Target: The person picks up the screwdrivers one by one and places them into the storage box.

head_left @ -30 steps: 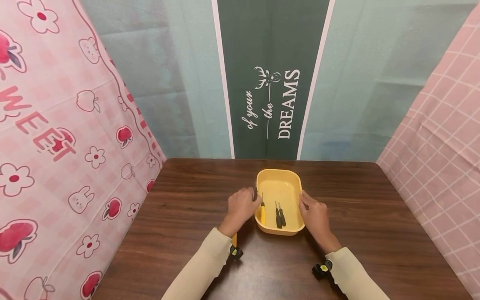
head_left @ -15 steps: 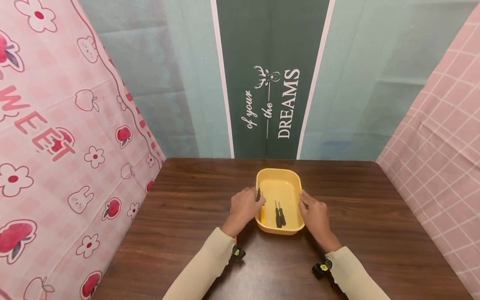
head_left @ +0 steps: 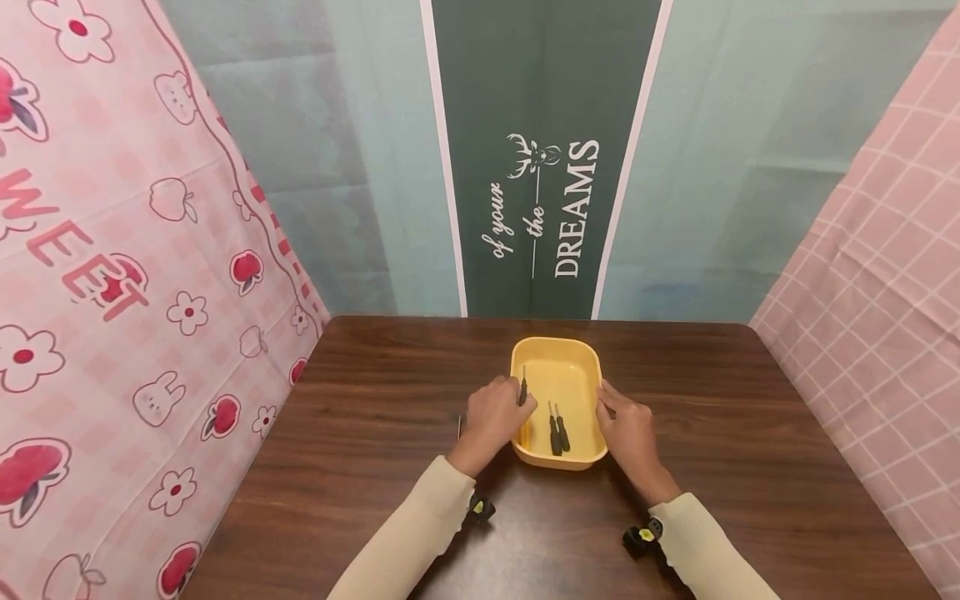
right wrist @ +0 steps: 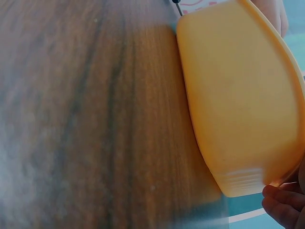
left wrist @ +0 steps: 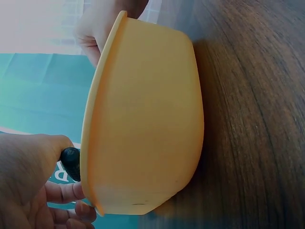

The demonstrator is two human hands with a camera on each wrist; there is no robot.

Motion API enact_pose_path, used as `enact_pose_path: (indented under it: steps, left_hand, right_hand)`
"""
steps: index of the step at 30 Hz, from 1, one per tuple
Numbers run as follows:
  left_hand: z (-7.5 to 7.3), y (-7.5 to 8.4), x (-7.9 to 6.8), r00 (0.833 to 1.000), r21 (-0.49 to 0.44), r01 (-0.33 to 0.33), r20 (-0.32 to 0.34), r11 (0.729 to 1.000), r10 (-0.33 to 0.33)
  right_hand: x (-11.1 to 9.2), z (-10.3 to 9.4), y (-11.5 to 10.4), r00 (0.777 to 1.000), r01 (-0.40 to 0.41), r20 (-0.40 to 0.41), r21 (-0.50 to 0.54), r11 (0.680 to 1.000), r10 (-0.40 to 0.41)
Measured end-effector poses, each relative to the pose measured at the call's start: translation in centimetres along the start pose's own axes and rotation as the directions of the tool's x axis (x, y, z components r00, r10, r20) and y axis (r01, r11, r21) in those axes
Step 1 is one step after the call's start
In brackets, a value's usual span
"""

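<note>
A yellow plastic basin (head_left: 561,461) stands on the table. My left hand (head_left: 497,414) is over its left wall and grips a black-handled screwdriver (head_left: 523,388), its thin shaft pointing away over the basin. In the left wrist view the handle's dark end (left wrist: 70,163) shows beneath the thumb, close to the rim. My right hand (head_left: 630,425) holds the basin's right rim with thumb and fingers. Two small black screwdrivers (head_left: 560,435) lie side by side on the basin floor. A yellow handle (head_left: 524,433) inside the left wall is mostly hidden by my left hand.
A thin metal shaft (head_left: 459,427) shows on the table left of my left hand; the rest of that tool is hidden. Brown wooden table (head_left: 720,417) surrounds the basin. Patterned cloths hang along the back and both sides.
My left hand has moved slightly right over the basin's left rim, bringing the black screwdriver further inside and covering more of the yellow handle. My right hand stays on the rim.
</note>
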State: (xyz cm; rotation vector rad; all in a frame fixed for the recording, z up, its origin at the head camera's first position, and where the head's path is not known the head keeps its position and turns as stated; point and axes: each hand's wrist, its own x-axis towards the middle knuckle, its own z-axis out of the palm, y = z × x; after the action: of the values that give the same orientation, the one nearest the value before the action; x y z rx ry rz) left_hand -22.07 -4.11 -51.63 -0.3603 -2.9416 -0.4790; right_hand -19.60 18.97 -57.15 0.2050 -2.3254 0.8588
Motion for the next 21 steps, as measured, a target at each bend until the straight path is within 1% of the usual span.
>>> enact_pose_path:
  steps: [8, 17, 21]
  left_hand:
    - [0.06, 0.28, 0.24, 1.0, -0.007, -0.003, -0.003, 1.0, 0.003]
    - [-0.12, 0.8, 0.11, 0.999, -0.015, -0.036, 0.011, 0.999, 0.036]
    - [-0.24, 1.01, 0.08, 0.999, -0.026, -0.048, 0.006, 0.998, 0.048]
  right_hand:
    - [0.34, -0.22, 0.09, 1.0, 0.016, -0.008, 0.003, 1.0, -0.016]
    - [0.34, -0.19, 0.03, 0.999, 0.033, -0.015, 0.0, 0.999, -0.033]
    - [0.38, -0.2, 0.01, 0.999, 0.033, -0.014, -0.002, 0.999, -0.033]
